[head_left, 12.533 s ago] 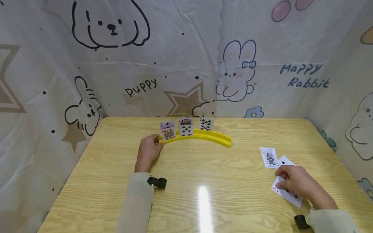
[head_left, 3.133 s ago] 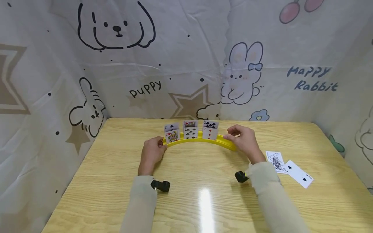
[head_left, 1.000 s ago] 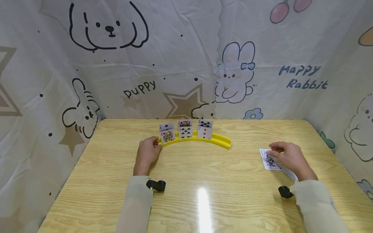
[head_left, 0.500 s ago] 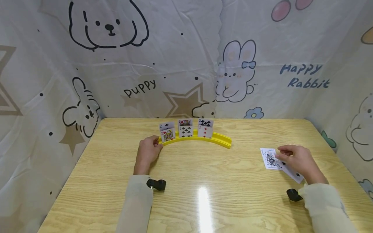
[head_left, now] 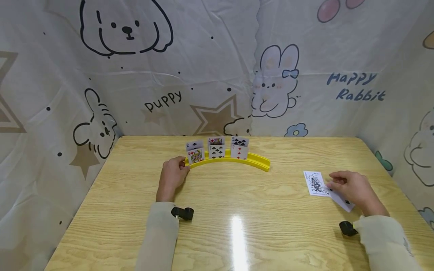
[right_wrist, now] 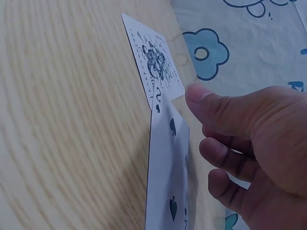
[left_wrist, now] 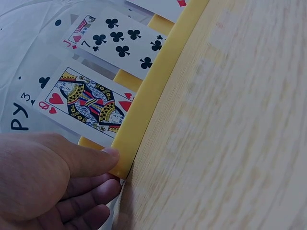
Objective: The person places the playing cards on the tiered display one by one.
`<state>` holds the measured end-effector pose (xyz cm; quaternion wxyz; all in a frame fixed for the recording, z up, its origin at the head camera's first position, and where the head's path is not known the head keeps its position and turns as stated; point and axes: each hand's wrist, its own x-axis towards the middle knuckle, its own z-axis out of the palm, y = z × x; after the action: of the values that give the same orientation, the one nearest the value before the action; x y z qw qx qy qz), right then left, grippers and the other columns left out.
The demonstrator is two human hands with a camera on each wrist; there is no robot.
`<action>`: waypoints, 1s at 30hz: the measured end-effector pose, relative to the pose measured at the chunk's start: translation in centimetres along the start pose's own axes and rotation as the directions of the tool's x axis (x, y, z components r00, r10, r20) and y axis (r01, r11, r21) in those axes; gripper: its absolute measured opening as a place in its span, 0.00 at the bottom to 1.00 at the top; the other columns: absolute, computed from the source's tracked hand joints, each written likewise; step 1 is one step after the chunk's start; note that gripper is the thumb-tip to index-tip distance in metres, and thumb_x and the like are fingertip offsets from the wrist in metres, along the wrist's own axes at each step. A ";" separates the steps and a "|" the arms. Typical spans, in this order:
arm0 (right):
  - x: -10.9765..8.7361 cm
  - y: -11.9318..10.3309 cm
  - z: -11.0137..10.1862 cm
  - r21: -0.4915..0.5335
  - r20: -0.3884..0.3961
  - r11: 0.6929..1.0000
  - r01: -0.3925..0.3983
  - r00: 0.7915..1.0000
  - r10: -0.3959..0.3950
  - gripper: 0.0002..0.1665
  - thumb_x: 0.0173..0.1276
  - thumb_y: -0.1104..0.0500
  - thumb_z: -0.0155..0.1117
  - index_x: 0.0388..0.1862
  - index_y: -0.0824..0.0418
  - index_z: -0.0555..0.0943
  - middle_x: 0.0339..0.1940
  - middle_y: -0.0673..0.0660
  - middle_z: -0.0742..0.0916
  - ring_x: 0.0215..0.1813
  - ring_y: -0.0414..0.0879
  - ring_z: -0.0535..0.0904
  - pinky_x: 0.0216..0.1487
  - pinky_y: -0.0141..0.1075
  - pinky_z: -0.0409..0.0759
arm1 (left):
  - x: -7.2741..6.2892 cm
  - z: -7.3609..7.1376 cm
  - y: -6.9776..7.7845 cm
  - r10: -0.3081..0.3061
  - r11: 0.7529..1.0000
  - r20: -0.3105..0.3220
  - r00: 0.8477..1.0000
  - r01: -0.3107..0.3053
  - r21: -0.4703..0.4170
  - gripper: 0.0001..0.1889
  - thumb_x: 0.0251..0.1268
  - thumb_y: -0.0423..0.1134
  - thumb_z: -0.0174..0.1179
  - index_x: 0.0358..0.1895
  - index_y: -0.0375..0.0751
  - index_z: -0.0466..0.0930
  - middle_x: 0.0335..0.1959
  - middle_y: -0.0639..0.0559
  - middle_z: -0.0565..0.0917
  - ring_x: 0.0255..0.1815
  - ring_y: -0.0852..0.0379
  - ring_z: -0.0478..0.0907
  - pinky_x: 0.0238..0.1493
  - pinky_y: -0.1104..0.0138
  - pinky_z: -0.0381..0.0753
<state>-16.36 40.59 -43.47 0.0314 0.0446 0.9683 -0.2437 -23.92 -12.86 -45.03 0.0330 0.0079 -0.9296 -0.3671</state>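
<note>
My left hand pinches the left end of a curved yellow card holder, thumb on its front in the left wrist view. Playing cards stand in its slots: a queen of hearts before a three of clubs, a seven of clubs before a red jack, and a diamond card before a club card. My right hand is over the two of spades, fingers loosely bent. In the right wrist view a gap shows between the lower fingers and this card.
A joker card lies face up on the wooden table, its corner meeting the two of spades. A printed cloth hangs behind and at both sides of the table.
Since 12.5 s ago, the diamond card has gone into the holder's front slot. My right hand has left the holder and moved right, past the joker to the two of spades. The left hand stays put.
</note>
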 end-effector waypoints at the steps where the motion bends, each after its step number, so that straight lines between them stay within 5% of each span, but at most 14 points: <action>1: 0.0 0.0 0.0 -0.002 0.007 1.000 -0.006 1.000 0.006 0.28 0.66 0.57 0.72 0.57 0.76 0.78 0.47 0.69 0.85 0.45 0.59 0.79 0.43 0.52 0.77 | 0.0 0.0 0.0 0.000 1.000 -0.001 1.000 0.000 0.000 0.19 0.66 0.33 0.66 0.58 0.30 0.80 0.43 0.40 0.84 0.45 0.46 0.81 0.48 0.54 0.79; 11: 0.0 0.3 -0.3 -0.009 0.073 0.998 -0.067 0.995 0.067 0.30 0.66 0.58 0.72 0.59 0.77 0.77 0.51 0.72 0.83 0.47 0.60 0.77 0.44 0.51 0.77 | 0.0 0.0 0.1 -0.017 1.000 0.005 1.000 0.017 -0.001 0.19 0.66 0.33 0.66 0.58 0.31 0.80 0.43 0.40 0.84 0.44 0.47 0.80 0.47 0.55 0.79; 30: 0.6 1.1 0.2 -0.041 0.097 0.998 -0.042 0.994 0.046 0.27 0.66 0.63 0.71 0.59 0.76 0.77 0.47 0.69 0.84 0.42 0.56 0.75 0.40 0.46 0.75 | 0.0 0.1 0.0 -0.018 1.000 -0.005 1.000 0.018 0.004 0.19 0.65 0.33 0.67 0.58 0.31 0.80 0.43 0.40 0.84 0.44 0.47 0.80 0.48 0.55 0.79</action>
<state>-16.79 41.49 -44.25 0.0848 0.0532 0.9689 -0.2262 -23.91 -12.81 -45.07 0.0323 0.0171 -0.9300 -0.3657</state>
